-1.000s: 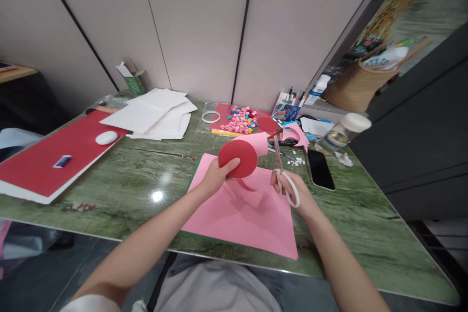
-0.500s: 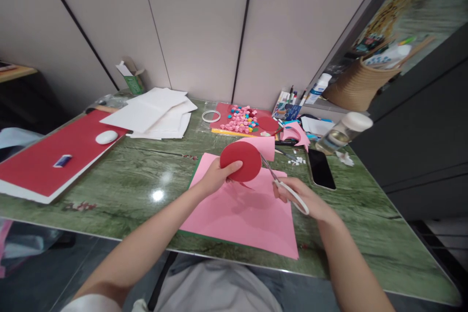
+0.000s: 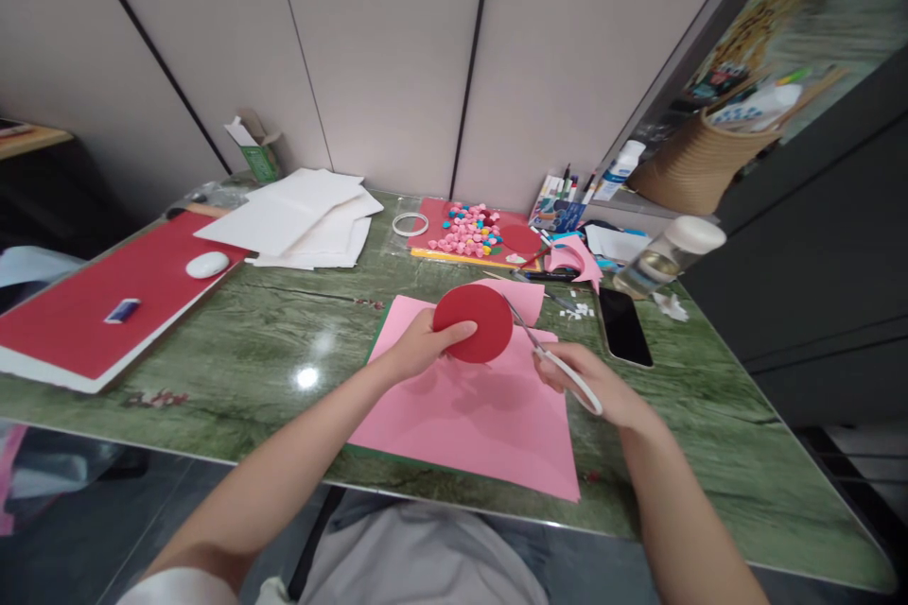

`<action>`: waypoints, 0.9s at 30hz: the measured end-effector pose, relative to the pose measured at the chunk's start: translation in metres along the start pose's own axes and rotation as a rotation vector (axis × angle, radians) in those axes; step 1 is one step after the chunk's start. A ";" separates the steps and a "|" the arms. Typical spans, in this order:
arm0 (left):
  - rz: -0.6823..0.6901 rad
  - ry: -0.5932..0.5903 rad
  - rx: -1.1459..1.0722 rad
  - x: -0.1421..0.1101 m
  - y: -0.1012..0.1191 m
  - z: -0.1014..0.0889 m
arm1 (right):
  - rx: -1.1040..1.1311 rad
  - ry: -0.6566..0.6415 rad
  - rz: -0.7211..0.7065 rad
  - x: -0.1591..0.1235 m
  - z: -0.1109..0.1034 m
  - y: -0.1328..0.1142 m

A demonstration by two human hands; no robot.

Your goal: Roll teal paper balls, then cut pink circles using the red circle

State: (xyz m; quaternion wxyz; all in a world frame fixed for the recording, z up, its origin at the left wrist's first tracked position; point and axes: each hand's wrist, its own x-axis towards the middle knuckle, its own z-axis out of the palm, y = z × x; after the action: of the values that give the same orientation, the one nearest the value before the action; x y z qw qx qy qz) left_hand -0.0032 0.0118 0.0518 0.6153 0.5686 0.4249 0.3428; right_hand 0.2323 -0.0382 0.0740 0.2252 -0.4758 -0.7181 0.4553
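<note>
My left hand grips a red paper circle by its left edge, thumb on top and fingers underneath. My right hand is closed around the white handles of a pair of scissors. The blades meet the right edge of the circle; whether they are parted is too fine to tell. Both hands are above pink paper, which lies on a green sheet showing at its edge. A cut pink piece lies behind the circle, partly covered by it.
White sheets, red paper and a computer mouse are at the left. Small pink pieces sit at the back near a white ring. A phone and a clear bottle stand right of the scissors.
The red circle and my left hand have shifted slightly right and toward me. A narrow red strip under the circle no longer shows. My right hand has barely moved.
</note>
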 end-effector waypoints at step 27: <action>-0.001 -0.040 -0.058 0.002 0.002 -0.007 | -0.094 -0.004 0.027 -0.002 -0.001 0.007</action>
State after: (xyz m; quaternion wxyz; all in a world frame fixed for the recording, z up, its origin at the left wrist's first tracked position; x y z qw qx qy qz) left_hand -0.0084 0.0162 0.0535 0.6401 0.5571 0.4026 0.3432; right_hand 0.2373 -0.0387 0.0689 0.1952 -0.4946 -0.7326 0.4249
